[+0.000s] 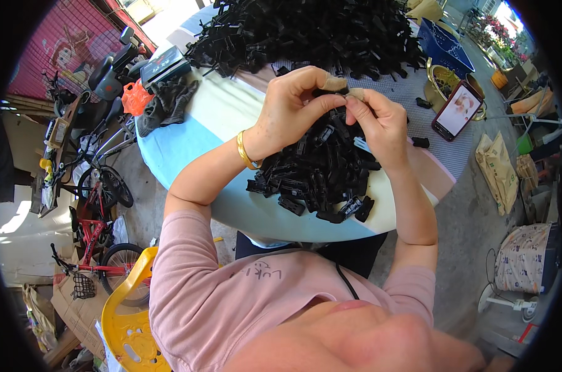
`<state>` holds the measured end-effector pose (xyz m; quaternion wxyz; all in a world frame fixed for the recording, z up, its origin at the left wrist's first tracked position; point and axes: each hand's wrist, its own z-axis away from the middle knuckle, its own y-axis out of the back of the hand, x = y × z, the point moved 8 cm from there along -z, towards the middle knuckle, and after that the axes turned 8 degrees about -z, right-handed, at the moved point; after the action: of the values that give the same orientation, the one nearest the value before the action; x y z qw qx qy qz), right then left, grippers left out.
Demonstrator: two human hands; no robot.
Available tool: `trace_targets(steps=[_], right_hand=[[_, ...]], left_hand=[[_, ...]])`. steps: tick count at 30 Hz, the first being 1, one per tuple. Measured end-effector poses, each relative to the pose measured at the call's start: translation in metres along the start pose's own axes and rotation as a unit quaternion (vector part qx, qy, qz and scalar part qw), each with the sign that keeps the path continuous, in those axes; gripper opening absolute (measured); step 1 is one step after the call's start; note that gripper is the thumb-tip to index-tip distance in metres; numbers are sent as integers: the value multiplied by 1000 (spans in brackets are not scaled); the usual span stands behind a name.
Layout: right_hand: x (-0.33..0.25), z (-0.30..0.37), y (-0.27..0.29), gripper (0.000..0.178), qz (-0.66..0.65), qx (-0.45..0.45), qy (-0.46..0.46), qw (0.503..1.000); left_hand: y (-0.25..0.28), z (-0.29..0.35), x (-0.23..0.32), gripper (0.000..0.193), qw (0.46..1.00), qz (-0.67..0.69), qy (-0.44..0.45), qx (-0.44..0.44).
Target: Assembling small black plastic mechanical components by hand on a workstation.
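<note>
Above the table, both hands meet at the fingertips. My left hand [298, 105], with a gold bangle at the wrist and a tan wrap on a finger, pinches a small black plastic part [328, 93]. Opposite it, my right hand [379, 118] also pinches at the same part, and its fingertip wears a tan wrap too. Most of the part is hidden by the fingers. Below the hands lies a pile of black plastic pieces [318, 173] near the table's front edge. Farther back rises a much larger heap of black parts [312, 37].
The round table [200, 124] has a pale striped cloth. A phone [457, 110] leans on a gold-coloured pot [441, 77] at right, before a blue bin [445, 46]. Dark gloves [166, 105], an orange-red bag [136, 97] and a box [163, 67] sit at left. A yellow chair [123, 316] stands beside me.
</note>
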<state>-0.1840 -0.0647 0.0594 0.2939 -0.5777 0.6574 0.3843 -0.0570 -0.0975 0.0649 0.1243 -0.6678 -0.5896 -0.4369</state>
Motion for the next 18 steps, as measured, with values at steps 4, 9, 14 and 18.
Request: trace_targets(steps=[4, 9, 14, 18], right_hand=[[12, -3, -2, 14, -43, -18, -67, 997], [34, -11, 5, 15, -110, -48, -119, 986], [49, -18, 28, 17, -227, 36, -122, 966], [48, -16, 23, 17, -109, 56, -111, 986]], left_hand=[[3, 1, 19, 21, 982, -138, -118, 55], [9, -14, 18, 34, 983, -161, -89, -6], [14, -25, -38, 44, 974, 14, 56, -220], [28, -33, -129, 35, 959, -211, 141, -127]])
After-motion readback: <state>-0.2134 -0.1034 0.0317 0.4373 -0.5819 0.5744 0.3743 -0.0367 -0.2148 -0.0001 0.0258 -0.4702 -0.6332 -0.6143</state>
